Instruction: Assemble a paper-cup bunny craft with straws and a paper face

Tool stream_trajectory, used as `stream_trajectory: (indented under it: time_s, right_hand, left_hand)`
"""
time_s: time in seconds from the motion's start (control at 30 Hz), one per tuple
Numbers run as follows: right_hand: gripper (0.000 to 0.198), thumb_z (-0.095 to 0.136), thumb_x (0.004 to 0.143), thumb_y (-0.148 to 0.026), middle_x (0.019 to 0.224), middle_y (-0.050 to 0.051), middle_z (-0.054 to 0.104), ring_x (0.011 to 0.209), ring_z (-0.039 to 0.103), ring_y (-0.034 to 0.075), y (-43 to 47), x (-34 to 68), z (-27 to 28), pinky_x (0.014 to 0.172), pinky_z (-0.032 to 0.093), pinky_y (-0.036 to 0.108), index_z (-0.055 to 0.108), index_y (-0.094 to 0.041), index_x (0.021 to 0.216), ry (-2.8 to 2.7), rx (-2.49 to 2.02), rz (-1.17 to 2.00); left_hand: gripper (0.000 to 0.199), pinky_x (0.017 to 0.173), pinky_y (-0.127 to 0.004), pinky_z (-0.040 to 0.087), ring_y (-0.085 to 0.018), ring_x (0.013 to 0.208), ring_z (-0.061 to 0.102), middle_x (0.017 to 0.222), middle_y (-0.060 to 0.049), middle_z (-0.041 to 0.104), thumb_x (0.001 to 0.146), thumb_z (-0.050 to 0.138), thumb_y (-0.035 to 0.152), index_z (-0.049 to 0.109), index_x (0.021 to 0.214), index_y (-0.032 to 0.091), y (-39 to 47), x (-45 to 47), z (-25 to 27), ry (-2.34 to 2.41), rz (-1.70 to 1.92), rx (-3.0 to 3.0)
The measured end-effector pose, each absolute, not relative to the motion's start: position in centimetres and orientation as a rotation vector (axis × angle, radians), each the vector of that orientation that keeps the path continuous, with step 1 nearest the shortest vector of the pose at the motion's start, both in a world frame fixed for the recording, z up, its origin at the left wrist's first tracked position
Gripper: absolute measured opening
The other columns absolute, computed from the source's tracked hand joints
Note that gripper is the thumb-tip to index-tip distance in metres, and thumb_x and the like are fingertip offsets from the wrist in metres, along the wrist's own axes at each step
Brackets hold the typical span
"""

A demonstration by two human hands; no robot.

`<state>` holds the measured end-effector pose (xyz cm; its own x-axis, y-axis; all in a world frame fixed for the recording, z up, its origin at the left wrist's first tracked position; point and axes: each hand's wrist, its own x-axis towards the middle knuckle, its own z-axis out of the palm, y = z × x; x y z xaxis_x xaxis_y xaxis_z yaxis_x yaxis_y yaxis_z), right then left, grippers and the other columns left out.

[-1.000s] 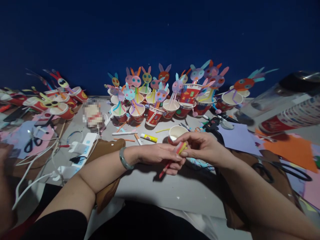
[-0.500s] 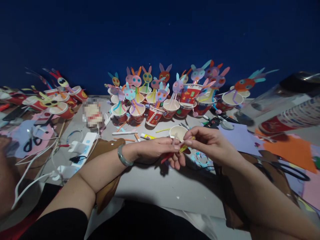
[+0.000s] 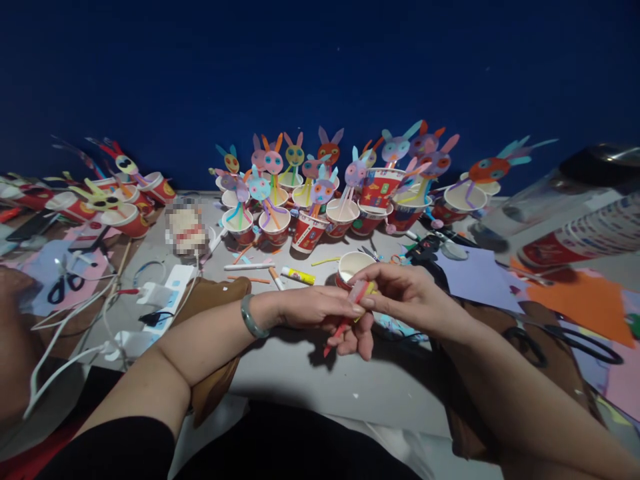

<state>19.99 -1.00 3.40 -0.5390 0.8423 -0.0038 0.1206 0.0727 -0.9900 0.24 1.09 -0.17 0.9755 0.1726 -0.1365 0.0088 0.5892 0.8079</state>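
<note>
In front of my body, my left hand [image 3: 323, 310] grips a narrow red-and-yellow piece [image 3: 358, 292] between thumb and fingers. A pointed red end sticks out below that hand. My right hand [image 3: 413, 293] pinches the upper end, so both hands touch the piece; the fingers cover much of it, and its exact kind is unclear. Just behind the fingers stands a white-lined paper cup [image 3: 351, 263], partly covered by my right hand. A yellow glue stick [image 3: 299, 275] lies to the left of the cup.
Several decorated cups with paper animal heads [image 3: 274, 220] line the back. A power strip [image 3: 170, 297] with white cables lies left, beside a brown case [image 3: 220, 313]. At right are stacked cups [image 3: 575, 227], a clear bottle [image 3: 525, 193] and orange paper [image 3: 583, 303]. Another person's arm [image 3: 15, 347] shows far left.
The red-and-yellow piece has turned more upright, showing more of its pink-red face and a lower red tip. My right hand has shifted slightly left and my left fingers have moved down.
</note>
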Motion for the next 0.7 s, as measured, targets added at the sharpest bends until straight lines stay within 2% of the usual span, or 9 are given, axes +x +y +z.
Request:
stream_trajectory:
  time_s: [0.13,0.27,0.4,0.6,0.7]
  right_hand:
    - [0.033,0.073,0.084,-0.045,0.084,0.006,0.074,0.069,0.072,0.015,-1.1,19.8,3.4,0.062,0.057,0.024,0.065,-0.017,0.1,-1.727,-0.978,1.565]
    - [0.032,0.072,0.084,-0.047,0.072,0.004,0.071,0.062,0.068,0.014,-1.1,19.4,3.1,0.057,0.055,0.023,0.066,-0.016,0.087,-1.691,-1.053,1.471]
    - [0.036,0.069,0.085,-0.051,0.065,0.002,0.067,0.056,0.061,0.012,-1.0,19.2,2.6,0.053,0.049,0.023,0.067,-0.016,0.078,-1.729,-1.103,1.278]
    - [0.033,0.067,0.086,-0.049,0.066,0.002,0.067,0.056,0.059,0.012,-1.1,19.2,2.4,0.054,0.047,0.023,0.068,-0.017,0.078,-1.789,-1.13,1.14]
    - [0.031,0.068,0.086,-0.048,0.066,0.002,0.065,0.056,0.058,0.012,-1.1,19.3,2.5,0.052,0.046,0.023,0.067,-0.018,0.08,-1.754,-1.12,1.156]
  left_hand:
    - [0.046,0.048,-0.024,0.04,-0.011,0.056,0.058,0.079,-0.01,0.07,0.09,0.056,0.058,0.055,0.074,0.014,1.1,0.3,0.2,0.206,0.112,1.033]
    - [0.048,0.052,-0.023,0.042,-0.009,0.056,0.054,0.07,-0.007,0.065,0.098,0.044,0.051,0.065,0.081,0.011,1.1,0.3,0.5,0.303,0.141,1.22]
    - [0.044,0.054,-0.021,0.044,-0.008,0.059,0.057,0.074,-0.006,0.065,0.1,0.042,0.045,0.063,0.082,0.01,1.0,0.4,0.5,0.377,0.179,1.283]
    - [0.051,0.051,-0.019,0.045,-0.007,0.057,0.058,0.073,-0.004,0.064,0.093,0.049,0.059,0.061,0.088,0.009,0.9,0.5,0.2,0.332,0.232,1.241]
    - [0.053,0.053,-0.019,0.047,-0.008,0.06,0.062,0.077,-0.006,0.066,0.088,0.057,0.061,0.062,0.09,0.009,0.8,0.5,0.1,0.317,0.269,1.153]
